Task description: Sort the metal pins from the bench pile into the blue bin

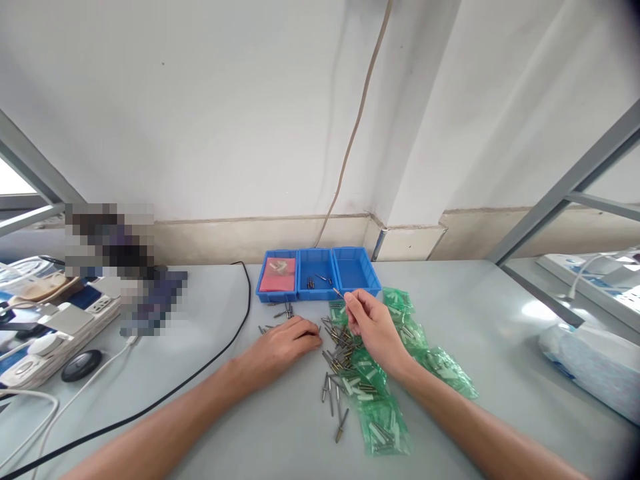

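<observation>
My right hand pinches a small slim metal bit between thumb and fingertips, just in front of the blue bins. My left hand lies palm down on the table, its fingers loosely stretched and nothing seen in them; what is under the palm is hidden. Between the two hands spreads a loose pile of metal bits, thin shanks with thicker ends. Green plastic bags of bits with white slips lie under and beside my right forearm. Several more bits lie behind my left hand.
Three joined blue bins stand near the wall: the left has a pink packet, the middle a few bits. A black cable runs along the left, near a power strip and a black mouse. A plastic pack lies right.
</observation>
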A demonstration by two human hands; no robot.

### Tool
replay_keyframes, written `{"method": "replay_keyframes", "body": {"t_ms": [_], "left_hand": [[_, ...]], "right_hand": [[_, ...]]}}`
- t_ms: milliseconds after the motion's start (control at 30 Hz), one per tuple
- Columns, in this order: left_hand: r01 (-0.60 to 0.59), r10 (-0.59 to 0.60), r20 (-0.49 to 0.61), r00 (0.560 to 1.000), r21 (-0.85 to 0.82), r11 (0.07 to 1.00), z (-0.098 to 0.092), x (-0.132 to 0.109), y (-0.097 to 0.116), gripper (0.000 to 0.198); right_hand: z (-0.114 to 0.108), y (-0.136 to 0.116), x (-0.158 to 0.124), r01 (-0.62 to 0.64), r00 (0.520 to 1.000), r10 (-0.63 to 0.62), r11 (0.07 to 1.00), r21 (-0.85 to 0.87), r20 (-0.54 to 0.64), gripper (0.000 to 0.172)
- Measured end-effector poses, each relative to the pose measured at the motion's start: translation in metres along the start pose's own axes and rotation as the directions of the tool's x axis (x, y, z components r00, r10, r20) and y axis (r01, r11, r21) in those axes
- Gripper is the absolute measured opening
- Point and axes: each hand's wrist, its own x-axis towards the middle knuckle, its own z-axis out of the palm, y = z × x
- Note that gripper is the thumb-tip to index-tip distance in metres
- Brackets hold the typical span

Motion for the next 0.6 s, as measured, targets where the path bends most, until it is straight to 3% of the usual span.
{"method": "replay_keyframes", "body": {"t_ms": [333, 533, 600], "left_hand": [[0.001, -0.002, 0.015, 1.000, 0.039, 0.999, 0.0049, -0.0009, -0.0021, 0.028], [0.037, -0.030, -0.079, 0.996, 0.081, 0.996, 0.0058, 0.0029, -0.0010, 0.023], [0.074, -0.062, -0.099, 0.993, 0.121, 0.990, 0.0053, 0.0041, -0.0012, 0.021]], "right_hand": [[-0.0023, 0.0012, 0.0053, -0.058, 0.998, 0.057, 0.997, 0.057, 0.012, 0.044], [-0.0047, 0.0022, 0.0067, -0.034, 0.999, 0.034, 0.999, 0.003, 0.027, 0.039], [-0.0057, 0.0012, 0.0051, 0.001, 0.999, 0.002, 0.996, -0.089, 0.037, 0.036]]}}
